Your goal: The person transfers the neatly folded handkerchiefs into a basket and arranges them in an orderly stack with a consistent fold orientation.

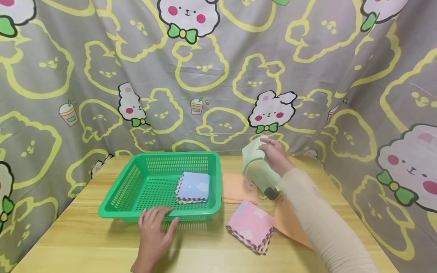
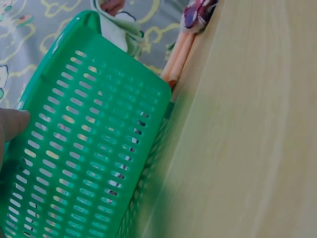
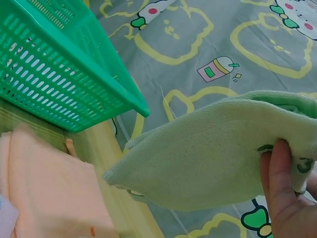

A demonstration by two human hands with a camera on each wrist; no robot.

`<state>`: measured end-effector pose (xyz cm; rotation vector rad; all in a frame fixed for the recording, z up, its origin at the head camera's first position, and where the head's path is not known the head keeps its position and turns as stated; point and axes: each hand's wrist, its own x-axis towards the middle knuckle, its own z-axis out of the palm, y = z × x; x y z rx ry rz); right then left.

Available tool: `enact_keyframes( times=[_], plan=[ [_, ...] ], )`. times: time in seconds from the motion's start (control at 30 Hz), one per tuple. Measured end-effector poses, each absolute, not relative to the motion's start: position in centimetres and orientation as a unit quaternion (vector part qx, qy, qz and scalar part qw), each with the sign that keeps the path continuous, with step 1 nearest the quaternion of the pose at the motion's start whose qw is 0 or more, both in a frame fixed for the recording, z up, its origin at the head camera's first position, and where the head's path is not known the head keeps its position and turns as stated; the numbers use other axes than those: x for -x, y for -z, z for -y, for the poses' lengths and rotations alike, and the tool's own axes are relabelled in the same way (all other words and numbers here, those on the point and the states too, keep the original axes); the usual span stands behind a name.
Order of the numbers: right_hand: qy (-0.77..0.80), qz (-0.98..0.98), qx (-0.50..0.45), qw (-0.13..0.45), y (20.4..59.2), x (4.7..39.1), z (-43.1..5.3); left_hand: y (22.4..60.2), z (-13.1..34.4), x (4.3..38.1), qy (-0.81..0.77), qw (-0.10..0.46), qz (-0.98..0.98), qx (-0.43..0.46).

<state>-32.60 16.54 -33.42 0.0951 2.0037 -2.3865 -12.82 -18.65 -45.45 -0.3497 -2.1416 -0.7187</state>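
Note:
My right hand (image 1: 275, 153) pinches a folded pale green towel (image 1: 256, 157) by its upper edge, and the towel hangs over the table's back right. In the right wrist view, fingers and thumb grip the towel (image 3: 208, 153) near a dark green mark. My left hand (image 1: 154, 235) holds the near rim of a green plastic basket (image 1: 114, 197), fingers over the rim and thumb (image 2: 15, 124) outside. Inside the basket, on its right, lies a blue folded square cloth (image 1: 194, 185) with checked edges.
An orange folded towel (image 1: 235, 189) lies right of the basket. A pink folded cloth (image 1: 250, 225) with checked edges is in front of it. Another orange cloth (image 1: 290, 223) is partly hidden under the right forearm. A patterned curtain (image 1: 211, 76) hangs behind the wooden table (image 1: 78, 235).

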Motion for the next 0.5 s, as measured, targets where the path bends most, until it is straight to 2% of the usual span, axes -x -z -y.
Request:
enact_keyframes(
  times=[0.5],
  plan=[
    [0.767, -0.641, -0.018, 0.015, 32.73, 32.51, -15.73, 45.44, 18.79, 12.89, 0.282, 0.409, 0.858, 0.135]
  ],
)
